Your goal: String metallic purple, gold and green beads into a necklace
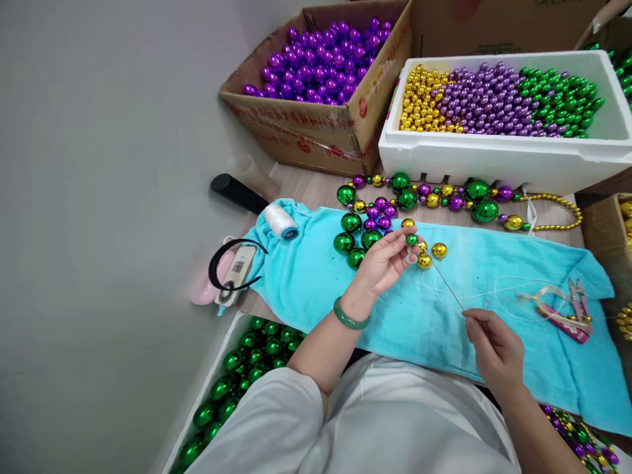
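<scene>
Between the thumb and fingers of my left hand (388, 260) is a small shiny green bead (411, 239). My right hand (496, 349) pinches the near end of a long thin needle (448, 284), whose far end reaches the green bead; whether it passes through cannot be made out. Beside my left hand lie gold beads (439, 250), larger green beads (344, 243) and a cluster of purple beads (380, 203). Clear thread (498, 280) loops over the blue towel (316, 283) right of the needle.
Behind the towel lies a strung bead garland (478, 190). A cardboard box (306, 131) of purple beads and a white foam box (494, 155) of small beads stand at the back. A thread spool (281, 221) is left; pliers (579, 299) lie right. Another person's hand (602, 16) shows top right.
</scene>
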`<move>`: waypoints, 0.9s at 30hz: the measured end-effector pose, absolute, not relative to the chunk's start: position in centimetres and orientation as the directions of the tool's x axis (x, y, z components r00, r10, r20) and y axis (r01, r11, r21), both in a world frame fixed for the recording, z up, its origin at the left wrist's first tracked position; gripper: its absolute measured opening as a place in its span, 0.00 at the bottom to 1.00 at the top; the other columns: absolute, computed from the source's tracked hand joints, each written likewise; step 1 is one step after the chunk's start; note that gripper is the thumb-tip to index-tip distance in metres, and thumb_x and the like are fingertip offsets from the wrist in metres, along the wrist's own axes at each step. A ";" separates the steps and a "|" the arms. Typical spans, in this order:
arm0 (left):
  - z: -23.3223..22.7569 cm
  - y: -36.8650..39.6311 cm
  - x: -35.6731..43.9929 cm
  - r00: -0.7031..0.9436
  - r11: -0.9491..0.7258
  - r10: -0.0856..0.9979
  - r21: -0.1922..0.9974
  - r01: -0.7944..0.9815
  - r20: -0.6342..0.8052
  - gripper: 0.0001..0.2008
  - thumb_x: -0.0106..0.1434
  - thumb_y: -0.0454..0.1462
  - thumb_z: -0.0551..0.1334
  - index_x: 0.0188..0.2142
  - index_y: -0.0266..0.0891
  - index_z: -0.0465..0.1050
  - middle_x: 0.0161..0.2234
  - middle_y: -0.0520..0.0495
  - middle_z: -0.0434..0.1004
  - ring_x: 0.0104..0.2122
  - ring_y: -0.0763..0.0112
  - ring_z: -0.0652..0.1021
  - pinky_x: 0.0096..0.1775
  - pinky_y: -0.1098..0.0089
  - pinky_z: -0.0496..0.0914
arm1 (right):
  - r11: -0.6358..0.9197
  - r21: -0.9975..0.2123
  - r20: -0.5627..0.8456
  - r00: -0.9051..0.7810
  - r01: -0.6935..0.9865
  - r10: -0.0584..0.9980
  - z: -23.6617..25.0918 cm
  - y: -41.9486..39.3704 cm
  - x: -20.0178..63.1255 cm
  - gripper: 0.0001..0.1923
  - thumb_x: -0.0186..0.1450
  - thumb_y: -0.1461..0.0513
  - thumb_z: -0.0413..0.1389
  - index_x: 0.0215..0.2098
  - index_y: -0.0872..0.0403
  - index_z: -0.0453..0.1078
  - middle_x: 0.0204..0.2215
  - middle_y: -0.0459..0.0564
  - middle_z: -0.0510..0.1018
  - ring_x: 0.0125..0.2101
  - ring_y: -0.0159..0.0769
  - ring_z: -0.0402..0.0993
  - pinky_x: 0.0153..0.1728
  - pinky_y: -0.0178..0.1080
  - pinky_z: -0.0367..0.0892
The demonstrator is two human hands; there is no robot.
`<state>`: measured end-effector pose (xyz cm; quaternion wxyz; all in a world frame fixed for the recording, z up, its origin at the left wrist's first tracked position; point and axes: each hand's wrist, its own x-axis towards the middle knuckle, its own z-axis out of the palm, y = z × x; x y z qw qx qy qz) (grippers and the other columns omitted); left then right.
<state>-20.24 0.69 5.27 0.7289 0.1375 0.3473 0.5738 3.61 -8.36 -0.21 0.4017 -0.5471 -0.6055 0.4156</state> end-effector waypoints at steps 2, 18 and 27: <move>5.4 0.8 -20.1 0.098 0.305 0.931 0.602 -0.738 -0.351 0.09 0.63 0.31 0.59 0.41 0.36 0.77 0.35 0.45 0.78 0.31 0.79 0.77 0.32 0.79 0.72 | 0.061 -0.937 0.034 -0.083 0.343 0.996 -0.1 -8.3 3.6 0.07 0.65 0.60 0.55 0.39 0.54 0.73 0.22 0.45 0.70 0.22 0.28 0.65 0.23 0.33 0.61; 4.8 0.9 -20.4 0.080 0.237 0.965 0.690 -0.684 -0.251 0.10 0.60 0.37 0.65 0.39 0.35 0.78 0.32 0.47 0.76 0.29 0.77 0.77 0.30 0.77 0.72 | 0.142 -0.895 0.101 -0.119 0.423 0.988 0.2 -8.4 3.9 0.06 0.65 0.61 0.55 0.38 0.53 0.73 0.24 0.45 0.73 0.22 0.28 0.67 0.23 0.31 0.64; 4.9 0.9 -20.4 0.123 0.264 0.959 0.642 -0.720 -0.256 0.09 0.63 0.37 0.62 0.40 0.34 0.77 0.32 0.46 0.75 0.29 0.78 0.76 0.30 0.78 0.71 | 0.192 -0.879 0.145 -0.138 0.436 0.980 0.5 -8.0 3.6 0.05 0.65 0.63 0.54 0.38 0.53 0.73 0.23 0.44 0.73 0.21 0.26 0.66 0.22 0.30 0.63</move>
